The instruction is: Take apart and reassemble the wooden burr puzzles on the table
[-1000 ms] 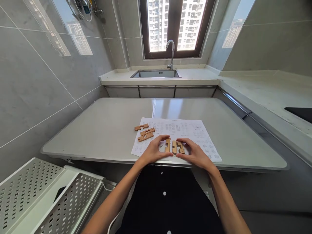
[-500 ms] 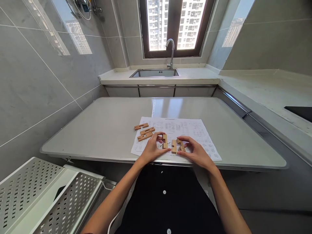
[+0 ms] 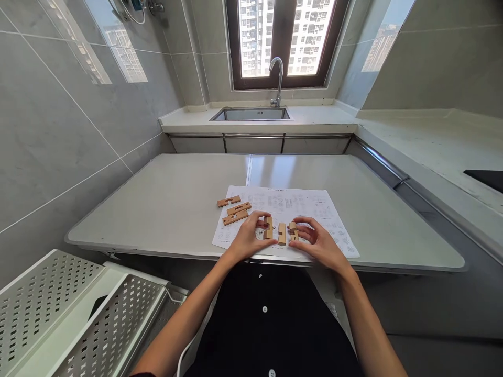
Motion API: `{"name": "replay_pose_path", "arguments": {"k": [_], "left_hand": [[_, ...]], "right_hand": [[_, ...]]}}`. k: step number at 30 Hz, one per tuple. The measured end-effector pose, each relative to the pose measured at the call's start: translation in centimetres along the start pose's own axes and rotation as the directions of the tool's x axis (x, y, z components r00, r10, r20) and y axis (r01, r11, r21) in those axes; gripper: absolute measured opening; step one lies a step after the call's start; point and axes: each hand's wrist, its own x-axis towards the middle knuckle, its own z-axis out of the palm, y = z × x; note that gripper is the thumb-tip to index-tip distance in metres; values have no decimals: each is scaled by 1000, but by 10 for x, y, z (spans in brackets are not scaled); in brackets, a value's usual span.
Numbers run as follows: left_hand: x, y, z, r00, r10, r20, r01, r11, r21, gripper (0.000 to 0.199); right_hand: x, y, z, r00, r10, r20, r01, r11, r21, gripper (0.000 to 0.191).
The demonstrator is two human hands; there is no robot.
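From the head view: pinches a notched block (image 3: 269, 228) between the thumb and fingers of the left hand (image 3: 251, 234), clamped at the far and near ends. Looks pale tan and smooth, squared like a bracket, set lengthwise away from the body, with a recess on the palm side. Grips a cut block (image 3: 293, 232) in the right hand (image 3: 317, 242), likewise clamped between thumb and fingers. Shows a cut-away middle and a small dark mark toward the near end, partly covered by the fingers. Between the two hands, just beside both but apart from them, a slim middle block (image 3: 282, 234), equally pale, with a small notch in one side. All three over the near part of a white printed sheet (image 3: 314, 201), covered in small diagrams; hard to tell whether raised from it in the hands. Toward the sheet's left edge, three browner slotted bars: a far bar (image 3: 229, 201) lying across the edge, then a centre bar (image 3: 239, 208) and a near bar (image 3: 235, 217) close together on the paper, slanting alike. Beneath everything, a glossy pale bench (image 3: 176, 193).
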Motion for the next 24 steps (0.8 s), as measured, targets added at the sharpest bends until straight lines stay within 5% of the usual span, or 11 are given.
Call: {"name": "replay_pose_path", "arguments": {"k": [13, 18, 24], "left_hand": [[-3, 4, -1, 1000, 20, -21, -19, 999, 50, 70], [-5, 10, -4, 994, -80, 75, 92, 979, -181, 83], [-8, 13, -10, 973, -93, 212, 177, 888, -425, 68]], "right_hand": [[-1, -2, 3, 999, -43, -24, 41, 996, -80, 75], [-1, -10, 7, 993, -90, 75, 95, 994, -61, 67], [5, -52, 23, 963, -192, 191, 199, 980, -19, 61]]}}
